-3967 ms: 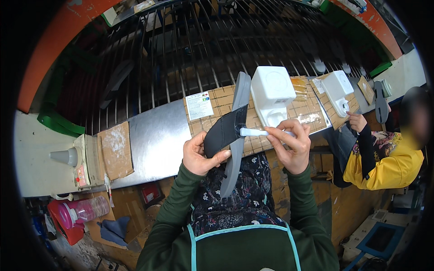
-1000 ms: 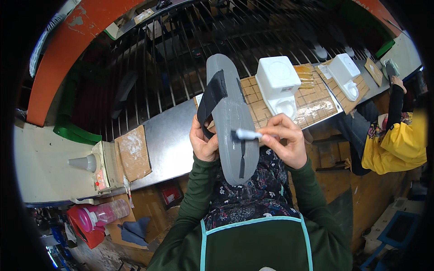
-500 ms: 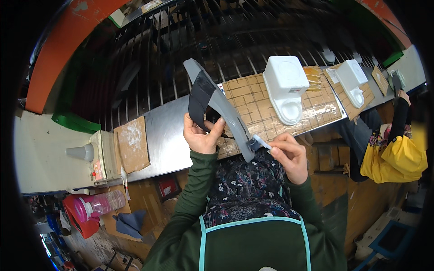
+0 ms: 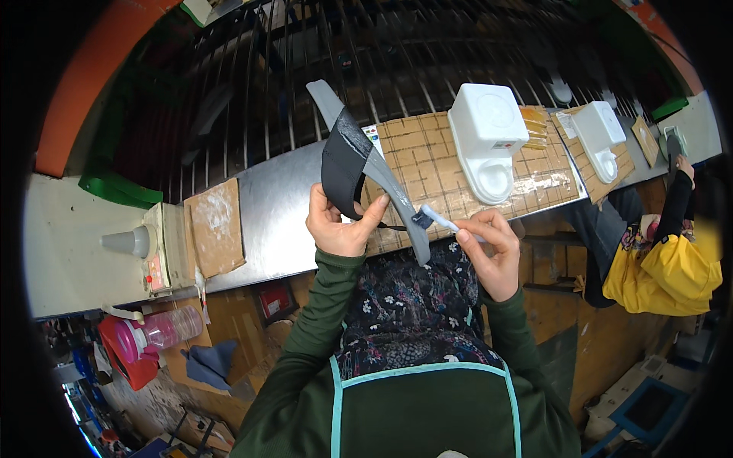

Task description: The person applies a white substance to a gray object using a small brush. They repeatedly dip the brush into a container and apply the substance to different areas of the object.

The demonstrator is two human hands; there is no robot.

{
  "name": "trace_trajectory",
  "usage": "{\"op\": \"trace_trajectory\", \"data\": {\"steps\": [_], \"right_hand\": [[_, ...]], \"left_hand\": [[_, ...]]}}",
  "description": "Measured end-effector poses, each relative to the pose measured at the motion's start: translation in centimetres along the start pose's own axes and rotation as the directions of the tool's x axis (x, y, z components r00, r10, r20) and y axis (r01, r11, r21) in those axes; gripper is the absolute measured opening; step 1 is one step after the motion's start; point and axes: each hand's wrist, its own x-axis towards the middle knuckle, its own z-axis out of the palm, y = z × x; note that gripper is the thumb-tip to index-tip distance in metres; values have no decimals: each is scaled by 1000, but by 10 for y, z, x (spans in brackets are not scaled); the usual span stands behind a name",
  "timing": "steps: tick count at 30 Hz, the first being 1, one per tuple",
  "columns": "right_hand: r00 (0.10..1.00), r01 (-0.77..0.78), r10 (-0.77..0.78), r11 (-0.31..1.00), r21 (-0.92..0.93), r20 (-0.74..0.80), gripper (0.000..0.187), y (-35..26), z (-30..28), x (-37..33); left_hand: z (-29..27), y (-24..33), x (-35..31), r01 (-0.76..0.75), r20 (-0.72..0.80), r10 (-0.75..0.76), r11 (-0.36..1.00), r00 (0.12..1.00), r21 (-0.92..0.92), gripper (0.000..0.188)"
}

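My left hand (image 4: 342,227) is closed on a sandal (image 4: 395,192) with a grey sole and a wide black strap, gripping it at the strap. The sandal is tilted, its far end over the metal bars and its near end close to my apron. Wet-looking shine shows on the sole edge and strap. Between the thumb and fingers of my right hand (image 4: 492,256) is a small brush (image 4: 440,219) with a pale blue handle. Its dark tip touches the sole's edge near the near end.
Cardboard with a grid pattern (image 4: 416,153) lies on the metal bench; a white plastic container (image 4: 489,141) with a round cup stands there. A second one (image 4: 594,141) is farther right. A co-worker in yellow (image 4: 657,275) works at right. At left are a scale (image 4: 160,259) and a pink-lidded bottle (image 4: 164,332).
The brush tip has moved a little up along the sole's edge, away from its near end. My left hand keeps hold of the sandal, which has turned slightly. The whole view has shifted slightly.
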Motion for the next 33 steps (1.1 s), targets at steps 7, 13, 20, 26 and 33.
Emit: {"op": "trace_trajectory", "data": {"steps": [7, 13, 20, 26, 33], "right_hand": [[994, 98, -103, 989, -111, -39, 15, 0, 1, 16], [984, 150, -168, 966, -209, -67, 16, -4, 3, 26], [962, 257, -274, 923, -287, -17, 17, -7, -1, 29], [970, 232, -244, 929, -288, -6, 16, -7, -4, 24], [974, 207, -222, 951, -231, -40, 16, -6, -3, 18]], "left_hand": [[-3, 3, -3, -4, 53, 2, 999, 999, 34, 44], [-4, 7, -2, -22, 97, 16, 998, 995, 58, 43], [-7, 9, 2, 9, 81, -11, 1000, 997, 26, 44], [-6, 8, 8, -12, 62, 11, 1000, 998, 13, 44], [-6, 6, 16, 15, 49, -16, 999, 999, 35, 42]]}}
